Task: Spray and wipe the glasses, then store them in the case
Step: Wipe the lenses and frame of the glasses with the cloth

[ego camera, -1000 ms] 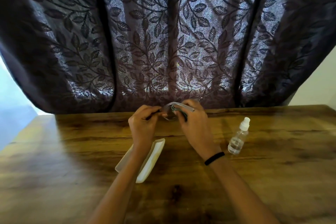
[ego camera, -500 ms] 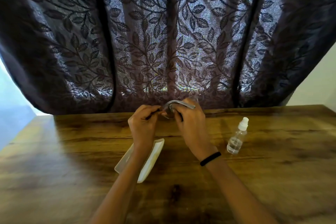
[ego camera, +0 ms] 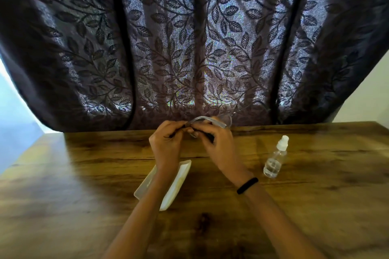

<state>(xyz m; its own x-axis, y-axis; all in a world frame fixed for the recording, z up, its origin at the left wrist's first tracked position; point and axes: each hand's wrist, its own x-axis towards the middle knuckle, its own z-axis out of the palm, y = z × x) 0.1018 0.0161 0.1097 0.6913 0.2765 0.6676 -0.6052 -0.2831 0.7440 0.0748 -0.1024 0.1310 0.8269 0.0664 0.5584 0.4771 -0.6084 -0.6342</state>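
Both hands hold a pair of clear-framed glasses (ego camera: pixel 210 121) up above the far part of the wooden table (ego camera: pixel 84 174). My left hand (ego camera: pixel 166 143) pinches one side of the frame, with something dark between its fingers. My right hand (ego camera: pixel 216 143) grips the other side, a dark cloth (ego camera: pixel 210 137) tucked under its fingers against a lens. An open white glasses case (ego camera: pixel 176 185) lies on the table below my left forearm, which hides part of it. A small clear spray bottle (ego camera: pixel 274 159) with a white top stands to the right of my right hand.
A dark curtain (ego camera: pixel 189 48) with a leaf pattern hangs just behind the table's far edge. A black band (ego camera: pixel 247 185) circles my right wrist. Pale wall shows at the far left and far right.
My two hands have drawn closer together around the glasses, and the right hand has shifted slightly over the lens. Case and bottle have stayed in place.
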